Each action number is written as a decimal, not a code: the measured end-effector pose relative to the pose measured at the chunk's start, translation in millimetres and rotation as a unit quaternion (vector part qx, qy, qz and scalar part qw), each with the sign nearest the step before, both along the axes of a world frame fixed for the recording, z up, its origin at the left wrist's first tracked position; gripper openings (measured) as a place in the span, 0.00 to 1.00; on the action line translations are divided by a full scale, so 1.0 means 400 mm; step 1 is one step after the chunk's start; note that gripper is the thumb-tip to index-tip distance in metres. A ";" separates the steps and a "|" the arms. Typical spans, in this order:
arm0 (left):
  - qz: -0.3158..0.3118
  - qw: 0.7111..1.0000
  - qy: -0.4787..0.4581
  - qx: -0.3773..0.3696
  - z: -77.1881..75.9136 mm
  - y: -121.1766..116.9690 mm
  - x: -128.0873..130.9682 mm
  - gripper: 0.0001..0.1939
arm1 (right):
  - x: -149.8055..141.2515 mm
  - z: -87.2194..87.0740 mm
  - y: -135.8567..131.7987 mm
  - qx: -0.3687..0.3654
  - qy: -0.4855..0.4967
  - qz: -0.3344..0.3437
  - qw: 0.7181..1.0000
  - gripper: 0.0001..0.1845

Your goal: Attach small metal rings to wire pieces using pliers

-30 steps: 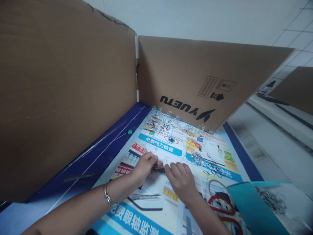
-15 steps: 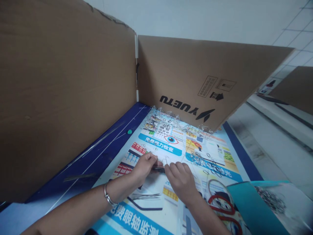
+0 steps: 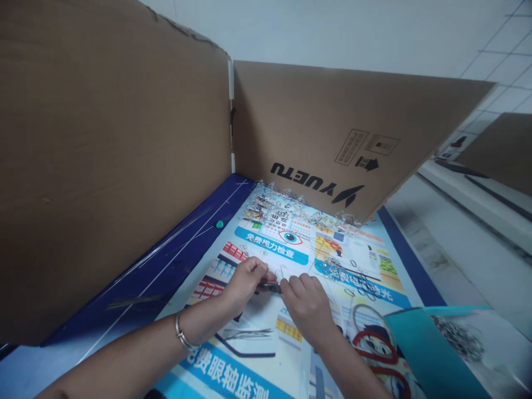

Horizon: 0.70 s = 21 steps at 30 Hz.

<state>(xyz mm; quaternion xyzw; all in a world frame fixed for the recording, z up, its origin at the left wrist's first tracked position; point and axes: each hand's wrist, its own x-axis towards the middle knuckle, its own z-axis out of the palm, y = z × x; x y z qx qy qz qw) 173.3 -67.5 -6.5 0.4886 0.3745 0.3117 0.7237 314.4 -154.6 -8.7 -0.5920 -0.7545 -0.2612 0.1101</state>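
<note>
Dark tool: a slim dark tool (image 3: 272, 287) lies level between the hands, just below the middle of the frame; its ends are covered, so its kind cannot be told.
Thin wire: a fine curved thin wire (image 3: 282, 271) rises just above the tool, beside the right knuckles.
Left hand: the left hand (image 3: 248, 277) is closed in a pinch at the tool's left end; what its fingertips press is too small to make out.
Right hand: the right hand (image 3: 306, 302) is curled around the tool's right end, gripping it.
Steady grip: my judgement is that low wrists, small turns and a pinch close to the bend would suit such springy wire best.
Loose wires: straight loose wires (image 3: 248, 334) lie below the left hand; a wire tangle (image 3: 332, 269) sits right of centre, so sideways sweeps could snag it.
Right edge: red handles (image 3: 376, 346) and a teal box (image 3: 432, 349) crowd the right forearm at lower right.
Panels: a left cardboard panel (image 3: 112, 166) and a back cardboard panel (image 3: 374, 122) bound the upper frame.
Room: the printed sheet (image 3: 286, 372) seems to leave most freedom toward bottom centre.
</note>
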 end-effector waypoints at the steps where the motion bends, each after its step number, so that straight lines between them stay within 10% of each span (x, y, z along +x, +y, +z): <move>1: 0.000 1.000 -0.004 0.001 0.003 0.000 -0.001 0.12 | -0.001 -0.001 0.000 -0.003 0.004 -0.005 1.000 0.05; 21: -0.036 0.985 -0.014 0.166 0.009 0.019 -0.011 0.09 | -0.036 0.007 -0.012 -0.060 0.067 -0.078 0.993 0.10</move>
